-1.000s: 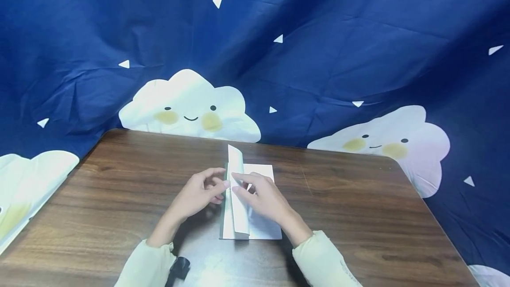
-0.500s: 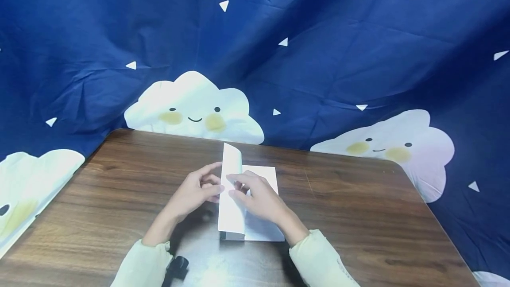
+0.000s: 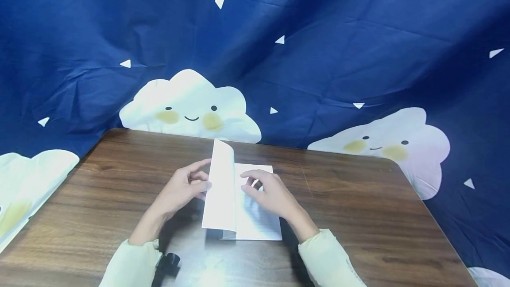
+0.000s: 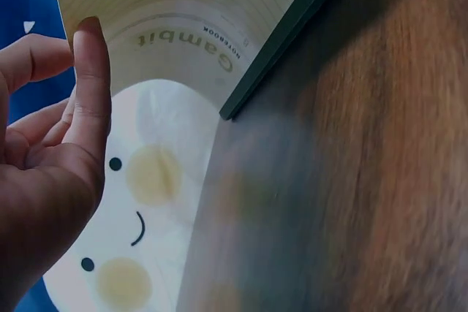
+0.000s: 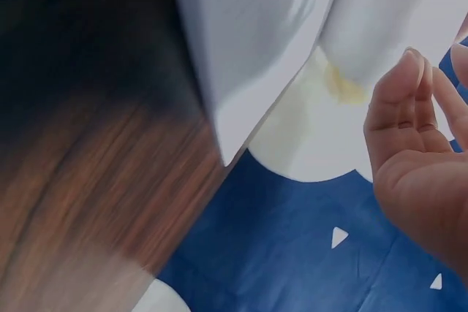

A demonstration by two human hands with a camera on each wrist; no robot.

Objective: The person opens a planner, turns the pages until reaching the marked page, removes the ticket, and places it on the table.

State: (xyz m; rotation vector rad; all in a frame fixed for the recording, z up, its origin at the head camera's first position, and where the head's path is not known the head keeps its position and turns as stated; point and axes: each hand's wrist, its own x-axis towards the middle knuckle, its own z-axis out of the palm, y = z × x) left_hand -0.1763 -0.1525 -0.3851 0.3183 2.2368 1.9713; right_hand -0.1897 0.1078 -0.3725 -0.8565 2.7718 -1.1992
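Notebook point(image 3: 260, 227): in the head view, saw it open on the brown table point(image 3: 358, 216), with its raised page point(image 3: 220, 194) pinched at the edge by the left hand point(image 3: 183, 188). Also saw the right hand point(image 3: 272, 191) above the notebook's flat right side, loosely spread. In the left wrist view, read “Gambit” and “NOTEBOOK” in the lettering point(image 4: 217, 54) beside the dark spine point(image 4: 281, 38). In the right wrist view, found the right hand gently bent near the notebook, with blue cloth point(image 5: 292, 253) and printed clouds point(image 5: 292, 140) behind.
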